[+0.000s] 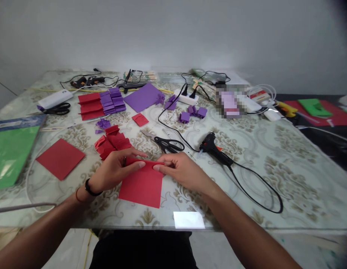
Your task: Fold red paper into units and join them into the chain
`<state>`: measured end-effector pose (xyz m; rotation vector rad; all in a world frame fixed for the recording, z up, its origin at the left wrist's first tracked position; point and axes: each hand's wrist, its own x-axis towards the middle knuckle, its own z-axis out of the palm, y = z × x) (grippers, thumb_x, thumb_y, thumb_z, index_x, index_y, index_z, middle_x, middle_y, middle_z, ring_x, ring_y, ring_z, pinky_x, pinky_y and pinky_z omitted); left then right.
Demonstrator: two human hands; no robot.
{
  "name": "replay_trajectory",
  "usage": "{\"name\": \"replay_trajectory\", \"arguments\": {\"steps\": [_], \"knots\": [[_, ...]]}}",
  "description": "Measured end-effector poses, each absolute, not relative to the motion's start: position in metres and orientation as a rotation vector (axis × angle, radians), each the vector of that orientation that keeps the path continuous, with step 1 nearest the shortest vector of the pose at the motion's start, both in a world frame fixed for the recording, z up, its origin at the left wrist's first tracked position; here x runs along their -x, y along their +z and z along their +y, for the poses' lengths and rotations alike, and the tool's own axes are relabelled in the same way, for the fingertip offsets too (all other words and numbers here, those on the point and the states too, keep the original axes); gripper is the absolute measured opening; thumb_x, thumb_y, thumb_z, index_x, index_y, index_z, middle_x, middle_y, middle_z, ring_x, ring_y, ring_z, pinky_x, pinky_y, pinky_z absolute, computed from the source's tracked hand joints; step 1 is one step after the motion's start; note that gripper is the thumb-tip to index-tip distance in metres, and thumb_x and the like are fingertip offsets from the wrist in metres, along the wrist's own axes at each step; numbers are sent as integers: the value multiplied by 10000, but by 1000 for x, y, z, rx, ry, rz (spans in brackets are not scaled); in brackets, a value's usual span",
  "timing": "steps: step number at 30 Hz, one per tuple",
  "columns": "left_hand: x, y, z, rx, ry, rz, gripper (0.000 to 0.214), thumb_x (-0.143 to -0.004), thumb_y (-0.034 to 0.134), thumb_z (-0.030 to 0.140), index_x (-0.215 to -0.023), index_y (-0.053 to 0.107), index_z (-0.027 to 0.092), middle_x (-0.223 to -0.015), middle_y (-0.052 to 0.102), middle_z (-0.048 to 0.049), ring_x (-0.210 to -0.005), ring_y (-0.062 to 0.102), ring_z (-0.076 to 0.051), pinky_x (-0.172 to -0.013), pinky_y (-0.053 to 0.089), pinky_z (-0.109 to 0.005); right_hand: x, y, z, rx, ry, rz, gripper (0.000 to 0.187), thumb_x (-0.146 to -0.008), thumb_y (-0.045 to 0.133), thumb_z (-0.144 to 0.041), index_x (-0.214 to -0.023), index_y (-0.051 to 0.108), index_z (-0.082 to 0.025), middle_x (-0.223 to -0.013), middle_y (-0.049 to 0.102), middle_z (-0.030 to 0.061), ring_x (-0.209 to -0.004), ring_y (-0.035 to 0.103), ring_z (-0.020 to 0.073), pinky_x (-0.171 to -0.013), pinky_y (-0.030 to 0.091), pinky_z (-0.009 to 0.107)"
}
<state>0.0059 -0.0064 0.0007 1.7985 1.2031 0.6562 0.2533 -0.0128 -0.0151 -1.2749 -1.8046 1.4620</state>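
Both hands grip the top edge of a red paper sheet (pixel 141 188), which shows a narrow fold along that edge. My left hand (pixel 113 168) pinches the fold at its left part, thumb in front, with some fingers stretched behind. At the right end, my right hand (pixel 181 169) pinches the same fold between thumb and fingers. Just behind the left hand sits a pile of folded red paper pieces (pixel 113 140). Black-handled scissors (pixel 169 144) lie beyond the hands. A flat red square of paper (pixel 60 158) rests to the left.
A black glue gun (pixel 217 151) with its looping cord lies right of the hands. Pleated red sheets (pixel 91 105), pleated purple sheets (pixel 113 101) and a purple square (pixel 144 97) are farther back. A white power strip (pixel 186 97) holds plugs. Packed green paper (pixel 13 149) lies far left.
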Motion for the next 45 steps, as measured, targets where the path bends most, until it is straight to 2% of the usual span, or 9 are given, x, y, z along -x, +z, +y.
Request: {"name": "replay_trajectory", "arguments": {"steps": [4,12,19,26,29,35,39,41,45], "knots": [[-7,1,-7,-1707,635,1212,274,-941,700,428,-922,828,187,-821,796,-42,-743,690,-188,-604,489,-238,-254,-15,-13,1294,1455,-1835,261,-947,672,-416,-832,750,-195,-624,490,-47,-562,373,109,-519,255,260],[-11,1,-9,-1617,673,1191,306,-933,703,432,-891,822,153,-787,783,-52,-674,666,-168,-539,465,-215,-255,-13,-12,1324,1418,-1860,250,-943,674,-400,-837,762,-192,-621,512,-44,-565,387,108,-523,261,257],[-4,-6,-4,-1594,598,1116,342,-912,747,441,-1112,807,170,-948,810,-64,-805,711,-196,-616,525,-229,-260,-11,-10,1334,1445,-1832,255,-931,672,-415,-865,766,-187,-655,587,-22,-575,445,118,-531,301,257],[-7,-4,-7,-1619,595,1100,300,-933,716,419,-1078,808,173,-916,799,-50,-797,701,-192,-645,520,-244,-259,-14,-11,1281,1414,-1850,215,-931,691,-397,-940,777,-200,-738,701,12,-616,553,143,-552,372,256],[-11,-6,-9,-1734,567,1099,252,-938,696,356,-1083,800,179,-908,787,-33,-759,664,-164,-624,479,-229,-251,-14,-14,1200,1391,-1827,207,-934,699,-385,-971,775,-197,-749,719,13,-661,589,149,-612,431,257],[-12,-13,-11,-1780,494,1115,311,-936,695,363,-1178,754,177,-757,702,17,-559,483,-109,-511,365,-218,-241,-17,-17,1187,1351,-1799,211,-941,674,-342,-834,752,-178,-644,619,-20,-585,497,118,-556,369,247],[-13,-9,-11,-1795,536,1054,230,-985,628,349,-1046,766,176,-865,744,-15,-685,587,-131,-586,434,-215,-241,-19,-18,1179,1356,-1801,209,-933,684,-336,-815,754,-178,-639,624,-18,-585,504,118,-554,373,244],[-15,-6,-12,-1793,565,1037,259,-1015,576,344,-961,760,169,-848,736,-21,-730,617,-142,-608,454,-215,-241,-19,-18,1179,1362,-1797,210,-929,689,-337,-807,750,-177,-635,631,-16,-584,516,119,-560,387,242],[-14,1,-11,-1758,614,1078,306,-1025,568,386,-905,735,159,-771,697,-13,-675,598,-138,-559,441,-212,-246,-13,-15,1151,1399,-1745,223,-918,703,-359,-802,743,-173,-669,671,-1,-618,568,130,-607,437,250]]}}
